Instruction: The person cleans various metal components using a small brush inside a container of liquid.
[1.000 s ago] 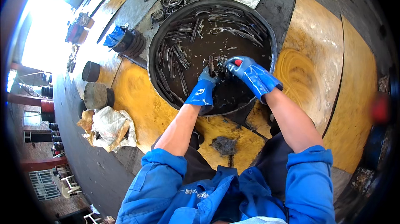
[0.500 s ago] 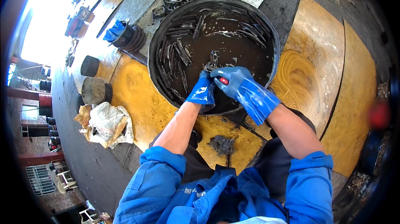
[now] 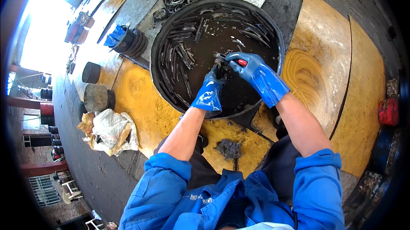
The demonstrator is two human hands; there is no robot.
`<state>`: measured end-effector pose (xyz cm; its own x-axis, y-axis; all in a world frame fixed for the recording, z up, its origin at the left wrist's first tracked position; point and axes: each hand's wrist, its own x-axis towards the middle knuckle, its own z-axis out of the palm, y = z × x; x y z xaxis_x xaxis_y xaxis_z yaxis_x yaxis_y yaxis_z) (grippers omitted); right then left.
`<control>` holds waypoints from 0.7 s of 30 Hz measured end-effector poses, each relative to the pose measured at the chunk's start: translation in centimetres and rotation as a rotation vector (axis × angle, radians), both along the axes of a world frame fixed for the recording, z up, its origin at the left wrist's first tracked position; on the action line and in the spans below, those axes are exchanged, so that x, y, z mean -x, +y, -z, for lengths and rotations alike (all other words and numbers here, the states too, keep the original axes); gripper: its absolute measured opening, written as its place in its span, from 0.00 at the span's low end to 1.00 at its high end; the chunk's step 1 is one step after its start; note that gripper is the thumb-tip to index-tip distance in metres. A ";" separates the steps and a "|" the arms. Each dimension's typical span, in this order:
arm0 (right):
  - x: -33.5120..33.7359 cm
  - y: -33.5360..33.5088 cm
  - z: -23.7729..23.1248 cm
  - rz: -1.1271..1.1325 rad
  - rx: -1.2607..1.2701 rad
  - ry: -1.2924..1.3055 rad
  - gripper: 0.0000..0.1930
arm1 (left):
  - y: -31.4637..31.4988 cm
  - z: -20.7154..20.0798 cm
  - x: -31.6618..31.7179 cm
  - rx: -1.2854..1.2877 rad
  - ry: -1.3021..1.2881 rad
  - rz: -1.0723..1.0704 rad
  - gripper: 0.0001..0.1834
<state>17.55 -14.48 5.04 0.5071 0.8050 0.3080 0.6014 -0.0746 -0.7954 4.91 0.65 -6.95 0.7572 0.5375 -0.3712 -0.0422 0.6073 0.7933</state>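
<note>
Both my hands wear long blue rubber gloves and work over a large round tub [image 3: 282, 50] of dark liquid. My left hand [image 3: 209, 89] is closed around a dark, wet metal piece [image 3: 219, 62], much of it hidden by the glove. My right hand [image 3: 252, 66] grips a small red-handled tool [image 3: 242, 62], its front end close to that piece. The tool's exact kind does not show. Several dark, narrow strips [image 3: 184, 57] lie in the tub along its left side, and more strips [image 3: 256, 33] lie at the far right.
Dark metal rings [image 3: 177, 0] lie beyond the tub. To its left stand a black bucket [image 3: 128, 42] with blue gloves, two pots [image 3: 95, 96] and a crumpled white sack [image 3: 112, 126]. A grey fibrous wad [image 3: 229, 148] lies between my knees. A red container [image 3: 388, 111] is far right.
My right hand has moved a little right and up, away from my left hand, with the red-handled tool. More of the dark piece in my left hand shows. The view has shifted slightly.
</note>
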 end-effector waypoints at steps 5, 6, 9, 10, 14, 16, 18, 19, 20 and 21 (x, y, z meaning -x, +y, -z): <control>-0.5 0.3 -0.5 0.075 0.021 0.140 0.13 | 1.7 0.5 1.5 -0.843 0.230 0.227 0.37; -0.5 0.4 -0.4 0.076 0.014 0.144 0.13 | 1.9 0.3 1.7 -0.836 0.252 0.258 0.41; -0.5 0.3 -0.8 0.086 0.054 0.115 0.13 | 1.6 -0.9 2.2 -0.871 0.187 0.281 0.38; -0.6 0.1 -0.8 0.086 0.077 0.123 0.13 | 0.9 -1.8 2.2 -0.836 0.181 0.299 0.34; -1.1 -0.2 -0.2 0.162 0.118 0.040 0.12 | 0.3 -3.4 2.4 -0.757 0.204 0.298 0.29; -1.4 -0.2 -0.4 0.197 0.170 0.025 0.11 | 0.5 -3.7 3.0 -0.719 0.181 0.233 0.28; -1.2 0.2 -0.9 0.188 0.205 0.115 0.12 | 1.4 -4.2 3.7 -0.682 0.159 0.169 0.27; -1.3 -0.1 -1.1 0.129 0.103 0.150 0.13 | 1.5 -4.7 3.7 -0.571 0.211 0.162 0.27; -1.1 -0.4 -1.1 0.070 -0.003 0.191 0.13 | 1.3 -6.0 3.8 -0.463 0.268 0.159 0.27; -1.1 -0.5 -1.1 0.077 0.003 0.195 0.13 | 0.9 -7.4 3.9 -0.464 0.240 0.167 0.24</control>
